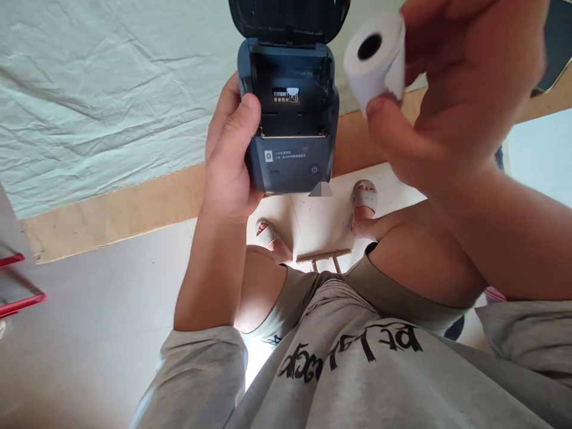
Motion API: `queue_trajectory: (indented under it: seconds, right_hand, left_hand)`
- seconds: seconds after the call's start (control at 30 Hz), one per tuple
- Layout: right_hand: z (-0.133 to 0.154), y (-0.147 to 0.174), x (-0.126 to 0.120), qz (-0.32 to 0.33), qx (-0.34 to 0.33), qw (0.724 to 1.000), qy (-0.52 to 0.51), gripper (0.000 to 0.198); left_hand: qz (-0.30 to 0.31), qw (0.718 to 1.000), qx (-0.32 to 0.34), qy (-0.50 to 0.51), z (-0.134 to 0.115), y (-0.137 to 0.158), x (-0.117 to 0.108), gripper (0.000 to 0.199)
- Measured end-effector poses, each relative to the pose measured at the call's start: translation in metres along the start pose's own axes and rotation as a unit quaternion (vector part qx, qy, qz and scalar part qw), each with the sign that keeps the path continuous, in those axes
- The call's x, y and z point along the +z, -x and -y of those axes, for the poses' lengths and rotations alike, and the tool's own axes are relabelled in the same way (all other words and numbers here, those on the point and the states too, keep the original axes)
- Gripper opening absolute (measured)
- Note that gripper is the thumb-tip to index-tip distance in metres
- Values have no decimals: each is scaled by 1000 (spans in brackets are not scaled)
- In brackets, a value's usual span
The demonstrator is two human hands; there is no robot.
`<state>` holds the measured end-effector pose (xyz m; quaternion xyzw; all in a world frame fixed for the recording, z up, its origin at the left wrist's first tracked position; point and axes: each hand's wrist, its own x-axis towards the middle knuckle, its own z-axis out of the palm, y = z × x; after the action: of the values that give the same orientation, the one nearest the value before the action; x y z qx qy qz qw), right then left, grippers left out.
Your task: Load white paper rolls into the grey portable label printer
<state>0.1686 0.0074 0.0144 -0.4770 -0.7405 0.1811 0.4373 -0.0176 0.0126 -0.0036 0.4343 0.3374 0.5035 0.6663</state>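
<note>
Pale tiled floor (102,322) and a creased white sheet (111,89) over a tan surface fill the head view behind a seated person's knees and sandalled feet. Left hand (230,161) is wrapped round the side of a dark grey mini printer (290,146), holding it upright with its lid (288,18) swung back and the paper bay (292,95) bare and facing the camera. Right hand (451,83), the nearer to the camera, pinches a white paper roll (378,59) between thumb and fingers just to the right of the bay and level with it, not touching the printer; the roll's core hole faces the camera, so its axis runs roughly toward the viewer and not across the bay.
</note>
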Motion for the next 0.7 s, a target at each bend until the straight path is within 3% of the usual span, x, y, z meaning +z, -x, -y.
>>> queue_trajectory:
  seconds: [0.07,0.13,0.23,0.3,0.5,0.7]
  right_hand:
    - [3,-6,2,-16,-38,999,6,36]
    - [8,-12,5,18,-41,997,69,40]
    - [17,-20,12,119,22,980,156,46]
    - [19,-24,16,152,43,973,166,45]
    - [14,-26,20,100,5,984,146,35]
    - [6,-26,25,113,-41,989,89,26]
  left_hand:
    - [-4,1000,-5,-2,-1,0,1,30]
    - [1,1000,-10,7,-2,0,0,29]
    - [16,1000,-17,14,-2,0,-4,31]
    - [19,1000,-13,9,-2,0,-6,36]
    - [21,1000,14,16,-1,1,-6,40]
    - [-2,1000,10,14,-1,3,-3,36]
